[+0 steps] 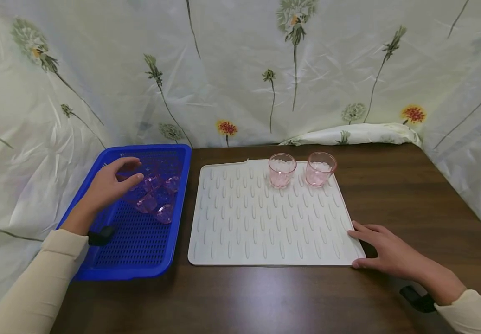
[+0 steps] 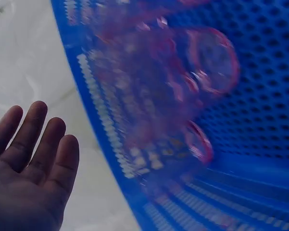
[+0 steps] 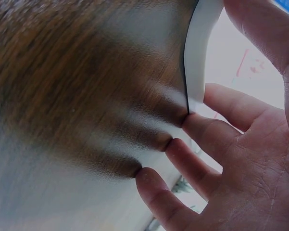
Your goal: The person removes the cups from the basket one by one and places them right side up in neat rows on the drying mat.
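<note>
My left hand [image 1: 111,183] hovers over the blue basket [image 1: 136,273], its fingers gently bent, the thumb apart and nothing held. Below it, several clear pink glasses [image 1: 165,214] lie jumbled in the basket; the left wrist view shows a pink-rimmed glass [image 2: 216,60] on its side, somewhat blurred. At the white ribbed mat [image 1: 265,232], my right hand [image 1: 390,250] rests at the right edge, near the front corner. In the right wrist view its fingertips [image 3: 151,180] touch the wooden table and the mat's rim. Two pink glasses, one left [image 1: 282,171] and one right [image 1: 320,170], stand on the mat's far side.
The dark wooden table [image 1: 265,297] extends in front of the mat and to its right. A white flower-printed cloth [image 1: 232,74] hangs behind and at both sides, with a rolled fold [image 1: 357,134] lying along the table's back edge.
</note>
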Action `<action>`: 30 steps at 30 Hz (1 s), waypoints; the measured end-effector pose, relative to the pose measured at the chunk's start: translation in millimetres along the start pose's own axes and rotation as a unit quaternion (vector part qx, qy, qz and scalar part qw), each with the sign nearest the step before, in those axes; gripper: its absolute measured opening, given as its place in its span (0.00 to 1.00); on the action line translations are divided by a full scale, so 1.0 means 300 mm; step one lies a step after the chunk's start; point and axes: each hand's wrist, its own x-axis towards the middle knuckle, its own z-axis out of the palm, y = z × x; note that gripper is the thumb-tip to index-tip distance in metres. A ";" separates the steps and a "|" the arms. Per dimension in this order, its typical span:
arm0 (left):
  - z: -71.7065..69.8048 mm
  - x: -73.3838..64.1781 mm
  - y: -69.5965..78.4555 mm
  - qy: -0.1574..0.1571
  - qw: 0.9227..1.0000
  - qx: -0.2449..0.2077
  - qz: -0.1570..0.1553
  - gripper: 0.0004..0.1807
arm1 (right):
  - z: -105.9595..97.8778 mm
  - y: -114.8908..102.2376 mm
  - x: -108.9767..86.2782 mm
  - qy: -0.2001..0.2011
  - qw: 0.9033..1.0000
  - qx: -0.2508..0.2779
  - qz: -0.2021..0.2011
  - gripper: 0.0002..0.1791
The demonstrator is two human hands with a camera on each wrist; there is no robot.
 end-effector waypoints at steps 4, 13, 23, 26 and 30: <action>-0.011 -0.026 -0.032 0.009 1.000 -0.003 -0.016 0.30 | 0.002 0.003 0.000 0.002 1.000 0.000 -0.004 0.47; -0.016 -0.042 -0.052 0.016 1.000 0.002 -0.017 0.28 | 0.003 0.002 -0.002 0.002 1.000 0.001 -0.002 0.47; -0.021 -0.036 -0.128 -0.074 0.994 0.037 -0.075 0.37 | 0.001 0.002 0.001 0.004 1.000 0.003 -0.009 0.47; -0.024 -0.043 -0.152 -0.101 0.992 0.020 -0.076 0.38 | 0.002 0.003 0.002 0.004 1.000 0.002 -0.009 0.47; -0.025 -0.040 -0.165 -0.130 0.989 -0.003 -0.069 0.41 | 0.003 0.004 0.000 0.004 1.000 0.000 -0.008 0.47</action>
